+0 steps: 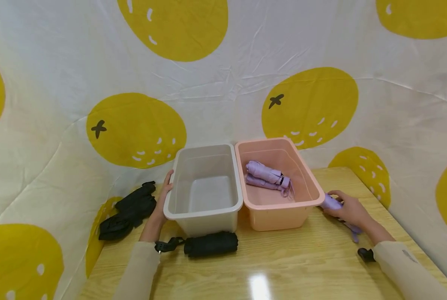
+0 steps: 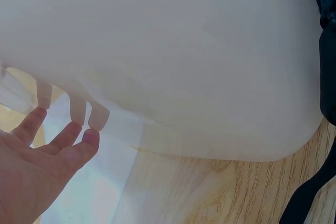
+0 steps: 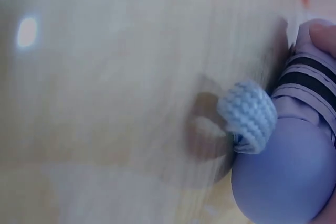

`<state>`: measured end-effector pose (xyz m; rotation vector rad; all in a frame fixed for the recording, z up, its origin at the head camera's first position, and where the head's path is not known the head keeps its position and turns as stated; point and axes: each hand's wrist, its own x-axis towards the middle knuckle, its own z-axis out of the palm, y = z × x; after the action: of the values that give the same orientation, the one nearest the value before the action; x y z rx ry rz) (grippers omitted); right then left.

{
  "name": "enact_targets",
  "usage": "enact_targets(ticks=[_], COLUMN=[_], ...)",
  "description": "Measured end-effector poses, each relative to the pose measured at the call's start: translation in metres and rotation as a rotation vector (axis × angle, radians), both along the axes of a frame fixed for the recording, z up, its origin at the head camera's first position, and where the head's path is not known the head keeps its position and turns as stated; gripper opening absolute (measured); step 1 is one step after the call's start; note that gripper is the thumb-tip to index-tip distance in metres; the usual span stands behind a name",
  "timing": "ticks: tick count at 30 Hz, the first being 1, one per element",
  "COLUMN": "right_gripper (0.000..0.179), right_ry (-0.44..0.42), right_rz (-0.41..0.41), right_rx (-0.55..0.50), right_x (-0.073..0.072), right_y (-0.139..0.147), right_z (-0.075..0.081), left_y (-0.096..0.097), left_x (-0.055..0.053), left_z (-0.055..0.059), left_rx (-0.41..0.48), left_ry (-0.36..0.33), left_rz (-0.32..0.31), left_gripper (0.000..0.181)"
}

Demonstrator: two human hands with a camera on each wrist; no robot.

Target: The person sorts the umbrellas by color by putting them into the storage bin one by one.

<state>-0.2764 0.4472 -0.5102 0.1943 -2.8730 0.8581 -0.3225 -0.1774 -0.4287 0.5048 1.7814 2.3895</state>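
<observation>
My right hand (image 1: 350,209) grips a folded purple umbrella (image 1: 331,202) on the table, just right of the pink bin (image 1: 279,216). In the right wrist view, the umbrella's rounded handle (image 3: 286,174) and woven wrist loop (image 3: 249,116) point toward the camera. Two more purple umbrellas (image 1: 264,171) lie inside the pink bin. At the left side of the grey bin (image 1: 208,223) is my left hand (image 1: 165,192), its fingers loosely extended beside the outer wall (image 2: 173,66). Whether those fingertips touch the wall I cannot tell.
A folded black umbrella (image 1: 211,244) with a strap lies in front of the grey bin. More black folded umbrellas (image 1: 131,210) are grouped at the left. Both bins stand side by side on the wooden table (image 1: 283,262), near a patterned curtain (image 1: 223,108).
</observation>
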Motion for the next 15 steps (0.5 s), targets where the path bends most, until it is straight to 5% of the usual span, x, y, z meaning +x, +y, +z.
enact_targets(ticks=[15], right_gripper=[0.072], right_ry=[-0.029], right_rz=[-0.057], right_rx=[-0.061], right_x=[-0.015], right_y=[-0.003], right_z=[-0.006], left_y=[0.000], left_x=[-0.003], left_z=[-0.004], left_rx=[0.023], left_ry=[0.008], left_rz=[0.002], left_gripper=[0.055])
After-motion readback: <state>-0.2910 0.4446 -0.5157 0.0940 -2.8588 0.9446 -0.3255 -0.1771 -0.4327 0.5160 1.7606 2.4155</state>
